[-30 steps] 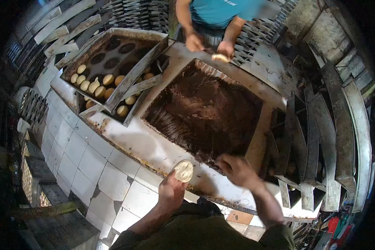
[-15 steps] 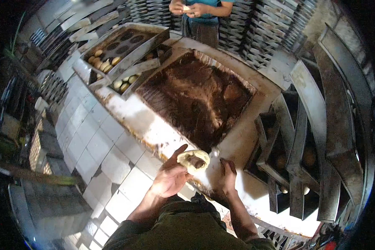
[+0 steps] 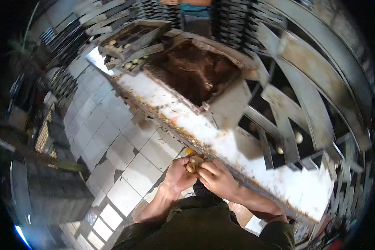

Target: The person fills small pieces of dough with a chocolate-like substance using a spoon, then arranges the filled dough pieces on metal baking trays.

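Observation:
Close in front of my body, a piece of pale dough (image 3: 193, 165) sits between both hands. My left hand (image 3: 180, 176) cups it from the left and below. Over its right side, the bent fingers of my right hand (image 3: 216, 178) press on the dough. Its dark filling does not show from here. Beyond the hands, on the white worktable (image 3: 175, 109), lies a wide slab of dark brown paste (image 3: 191, 75) in a shallow tray.
Metal trays (image 3: 148, 46) with round dough balls (image 3: 128, 65) stand at the table's far left end. More trays (image 3: 287, 121) are stacked crosswise on the right, some with balls inside. A person in a teal shirt (image 3: 194, 10) stands across the table. Tiled floor (image 3: 133, 166) runs along the left.
The dough lay flat with dark filling on my left palm; my right hand has come over from the right and now grips it too. The view has shifted, so the table appears farther up.

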Motion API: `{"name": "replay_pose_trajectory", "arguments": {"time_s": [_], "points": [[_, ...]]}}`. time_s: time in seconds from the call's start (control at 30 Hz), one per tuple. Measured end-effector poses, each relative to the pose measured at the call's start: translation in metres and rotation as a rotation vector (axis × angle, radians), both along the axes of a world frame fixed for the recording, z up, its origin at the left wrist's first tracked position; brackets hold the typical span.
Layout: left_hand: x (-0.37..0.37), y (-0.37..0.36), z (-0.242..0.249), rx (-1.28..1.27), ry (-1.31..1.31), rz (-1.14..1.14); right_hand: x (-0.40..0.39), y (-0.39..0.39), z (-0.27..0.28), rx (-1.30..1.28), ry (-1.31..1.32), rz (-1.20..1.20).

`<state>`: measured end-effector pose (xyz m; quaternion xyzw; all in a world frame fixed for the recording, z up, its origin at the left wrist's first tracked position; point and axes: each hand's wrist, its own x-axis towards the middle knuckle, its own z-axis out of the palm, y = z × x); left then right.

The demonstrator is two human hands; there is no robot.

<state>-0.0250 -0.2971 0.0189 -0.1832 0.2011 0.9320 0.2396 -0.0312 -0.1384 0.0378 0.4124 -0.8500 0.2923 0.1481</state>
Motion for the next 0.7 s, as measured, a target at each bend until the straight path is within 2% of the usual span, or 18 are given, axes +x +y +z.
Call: {"name": "replay_pose_trajectory", "arguments": {"time_s": [0.03,0.07,0.1,0.17,0.2,0.23,0.3,0.33,0.43,0.5,0.57,0.63,0.7], "points": [[0.006,0.008,0.005,0.027,-0.055,-0.014,0.013,0.011,-0.002,0.087,0.016,0.000],[0.016,0.019,0.007,0.002,0.036,-0.084,0.028,0.023,-0.005,0.177,0.020,-0.005],[0.027,0.030,0.001,0.014,0.027,-0.142,0.040,0.037,-0.012,0.115,-0.104,-0.109],[0.045,0.058,-0.011,-0.250,0.441,-0.280,0.052,0.068,0.028,-0.124,-0.850,-0.253],[0.049,0.073,0.002,-0.291,0.416,-0.357,0.055,0.086,0.042,-0.139,-0.938,-0.240],[0.055,0.090,0.001,-0.283,0.435,-0.403,0.066,0.102,0.033,-0.163,-0.924,-0.284],[0.065,0.130,-0.009,-0.286,0.366,-0.287,0.085,0.133,0.001,-0.631,-0.719,-0.269],[0.068,0.152,-0.010,-0.295,0.375,-0.227,0.101,0.140,0.013,-0.643,-0.686,-0.395],[0.074,0.230,-0.016,-0.182,0.273,-0.197,0.147,0.169,-0.019,-0.150,0.005,-0.654],[0.076,0.298,-0.026,-0.287,0.348,-0.243,0.180,0.215,-0.044,-0.026,-0.026,-0.822],[0.084,0.379,-0.041,-0.473,0.734,-0.255,0.210,0.287,-0.062,-0.246,-0.145,-0.902],[0.075,0.463,-0.076,-0.983,1.657,0.078,0.228,0.364,-0.105,-0.453,-0.182,-1.192],[0.074,0.522,-0.118,-0.983,1.773,-0.462,0.226,0.439,-0.121,-0.511,-0.154,-1.508]]}}
